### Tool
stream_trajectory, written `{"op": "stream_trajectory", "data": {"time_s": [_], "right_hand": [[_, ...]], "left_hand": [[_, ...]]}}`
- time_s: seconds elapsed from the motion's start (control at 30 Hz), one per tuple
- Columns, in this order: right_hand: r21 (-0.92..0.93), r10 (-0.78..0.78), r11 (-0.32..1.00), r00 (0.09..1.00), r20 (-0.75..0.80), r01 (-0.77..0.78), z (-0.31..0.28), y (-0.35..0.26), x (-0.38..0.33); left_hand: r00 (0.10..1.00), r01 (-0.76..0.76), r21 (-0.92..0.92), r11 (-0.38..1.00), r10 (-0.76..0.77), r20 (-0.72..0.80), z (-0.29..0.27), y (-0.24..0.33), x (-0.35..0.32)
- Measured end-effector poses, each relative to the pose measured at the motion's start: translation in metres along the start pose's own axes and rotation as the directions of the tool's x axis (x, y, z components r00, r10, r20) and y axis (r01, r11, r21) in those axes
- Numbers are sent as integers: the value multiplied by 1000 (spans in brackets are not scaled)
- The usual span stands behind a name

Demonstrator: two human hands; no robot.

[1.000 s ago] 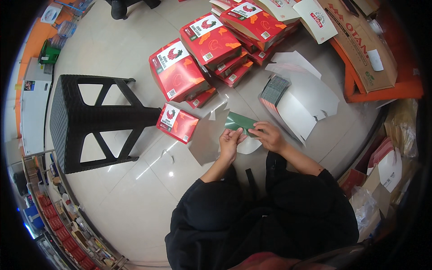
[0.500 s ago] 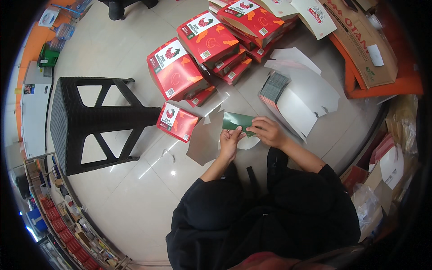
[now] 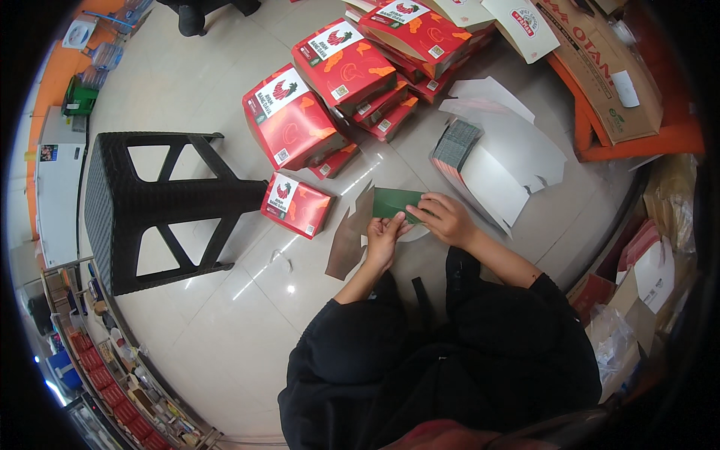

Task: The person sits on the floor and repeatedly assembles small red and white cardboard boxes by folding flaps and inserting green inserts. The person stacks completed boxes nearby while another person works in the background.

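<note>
Both hands are on a partly folded cardboard box (image 3: 390,201) in front of my knees. Its green side panel faces up, and a bare greyish flap stands out to the left. My left hand (image 3: 384,241) pinches the panel's lower edge, thumb on top. My right hand (image 3: 448,220) grips the panel's right end with curled fingers; its fingertips are partly hidden. A small folded red box (image 3: 298,204) sits on the floor just beyond to the left. To the right lies a stack of flat box blanks (image 3: 499,176), pale inner faces up, with grey-green edges bunched at its left.
Several folded red boxes (image 3: 289,112) are piled at the far middle. A black plastic stool (image 3: 112,214) lies on its side at left. Brown cartons (image 3: 604,82) rest on an orange surface at far right. Plastic bags and cardboard (image 3: 619,337) crowd the near right; a shelf rack stands at near left.
The box's greyish left flap has tilted and looks narrower. My right fingers have shifted slightly left along the green panel. Both hands keep their hold.
</note>
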State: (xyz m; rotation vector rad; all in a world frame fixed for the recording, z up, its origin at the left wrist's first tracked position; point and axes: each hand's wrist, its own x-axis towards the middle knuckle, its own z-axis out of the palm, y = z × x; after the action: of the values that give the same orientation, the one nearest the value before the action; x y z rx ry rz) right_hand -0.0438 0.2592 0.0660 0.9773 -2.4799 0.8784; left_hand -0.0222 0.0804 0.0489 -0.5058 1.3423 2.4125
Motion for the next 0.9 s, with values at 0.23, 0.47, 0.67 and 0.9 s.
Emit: {"op": "stream_trajectory", "data": {"time_s": [0.23, 0.47, 0.67, 0.9], "right_hand": [[-110, 12, 994, 1000, -28, -15, 1, -3, 5], [484, 269, 784, 915, 300, -389, -5, 8, 19], [500, 367, 750, 901, 230, -433, -8, 6, 17], [398, 655, 664, 749, 99, -633, -6, -27, 14]], "left_hand": [[997, 10, 27, 1000, -12, 78, -1, 4, 1], [1000, -24, 94, 995, 24, -5, -7, 1, 4], [994, -83, 214, 973, 67, 82, -6, 3, 7], [973, -67, 418, 906, -32, 227, 13, 9, -4]]}}
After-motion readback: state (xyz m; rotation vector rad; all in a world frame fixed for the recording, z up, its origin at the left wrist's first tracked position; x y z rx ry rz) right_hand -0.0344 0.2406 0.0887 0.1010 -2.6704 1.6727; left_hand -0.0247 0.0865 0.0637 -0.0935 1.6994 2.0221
